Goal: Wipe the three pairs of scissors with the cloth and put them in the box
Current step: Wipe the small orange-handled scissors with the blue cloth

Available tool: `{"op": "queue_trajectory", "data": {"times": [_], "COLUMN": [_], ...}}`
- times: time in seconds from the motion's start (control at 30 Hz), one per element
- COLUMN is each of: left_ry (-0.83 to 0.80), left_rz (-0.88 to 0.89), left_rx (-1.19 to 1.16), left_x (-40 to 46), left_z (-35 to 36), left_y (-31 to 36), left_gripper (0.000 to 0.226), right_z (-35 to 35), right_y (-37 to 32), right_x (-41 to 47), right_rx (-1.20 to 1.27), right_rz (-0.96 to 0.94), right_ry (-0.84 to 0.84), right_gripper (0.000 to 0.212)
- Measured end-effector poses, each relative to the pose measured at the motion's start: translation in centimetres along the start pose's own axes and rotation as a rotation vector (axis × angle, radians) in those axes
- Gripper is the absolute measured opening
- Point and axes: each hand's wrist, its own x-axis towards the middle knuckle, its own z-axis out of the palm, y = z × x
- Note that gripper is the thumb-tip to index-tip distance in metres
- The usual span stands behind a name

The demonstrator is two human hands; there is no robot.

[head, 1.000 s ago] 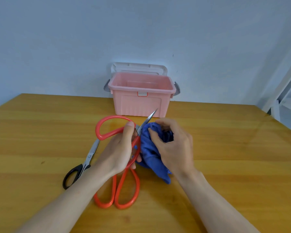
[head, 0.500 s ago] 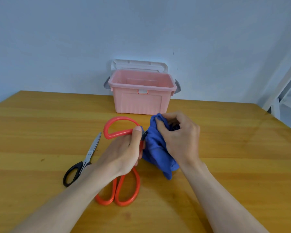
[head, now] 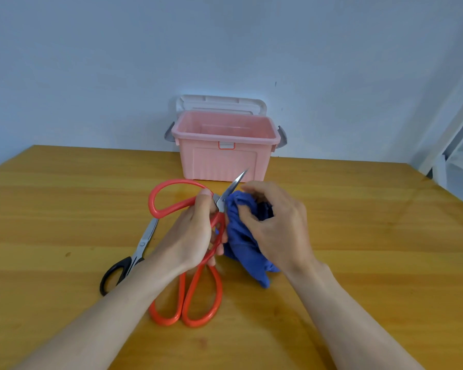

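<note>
At frame centre, the left hand [head: 190,233] grips 1 red-handled scissors [head: 171,198], blades pointing up-right, while the right hand [head: 275,225] clutches the blue cloth [head: 241,241] beside the blades. A 2nd red pair [head: 195,303] and black-handled scissors [head: 129,260] lie on the table [head: 358,236], lower left; the open pink box [head: 219,158] stands behind.

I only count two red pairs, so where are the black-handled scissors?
In the head view, the black-handled scissors lie flat on the table, left of the left hand, partly hidden by that forearm.
</note>
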Motion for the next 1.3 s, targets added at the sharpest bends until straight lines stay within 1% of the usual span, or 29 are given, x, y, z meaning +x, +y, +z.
{"op": "queue_trajectory", "data": {"times": [0.13, 0.2, 0.37, 0.53, 0.7, 0.8, 0.9, 1.07, 1.2, 1.3], "left_ry": [-0.025, -0.012, 0.015, 0.077, 0.1, 0.096, 0.071, 0.046, 0.04, 0.053], "left_rz": [-0.011, -0.003, 0.093, 0.182, 0.208, 0.239, 0.225, 0.183, 0.162, 0.163], "left_rx": [0.033, 0.071, 0.199, 0.296, 0.351, 0.402, 0.424, 0.427, 0.412, 0.402], "left_x": [-0.1, -0.3, -0.7, -1.1, -1.2, -1.4, -1.6, -1.4, -1.3, -1.1], "left_z": [-0.1, 0.0, -0.2, -0.2, 0.0, 0.1, 0.0, 0.3, 0.3, 0.1], "left_y": [0.2, 0.3, 0.3, 1.0, 1.2, 1.1, 0.9, 1.1, 1.0, 1.0], "left_gripper": [0.084, 0.082, 0.086, 0.075, 0.068, 0.063, 0.054, 0.047, 0.044, 0.046], "right_z": [0.2, 0.3, 0.2, 0.1, -0.3, -0.2, 0.0, -0.8, -0.4, -0.7], "right_y": [0.3, 0.4, 0.2, -0.6, -0.4, -0.8, -1.1, 0.1, -0.2, 0.5], "right_x": [-0.1, 0.0, 0.1, 0.1, 0.7, 0.4, 0.0, 1.1, 0.5, 1.3], "right_rx": [0.004, 0.003, 0.048, 0.064, 0.045, 0.042, 0.014, 0.001, -0.028, -0.026], "right_rz": [-0.07, -0.08, -0.05, -0.016, 0.094, 0.08, 0.011, 0.072, -0.044, 0.005], "right_ry": [-0.047, -0.046, -0.026, 0.014, 0.092, 0.043, -0.048, 0.027, -0.039, 0.014], "right_gripper": [0.028, 0.025, 0.018, 0.018, 0.02, 0.021, 0.022, 0.022, 0.02, 0.02]}}
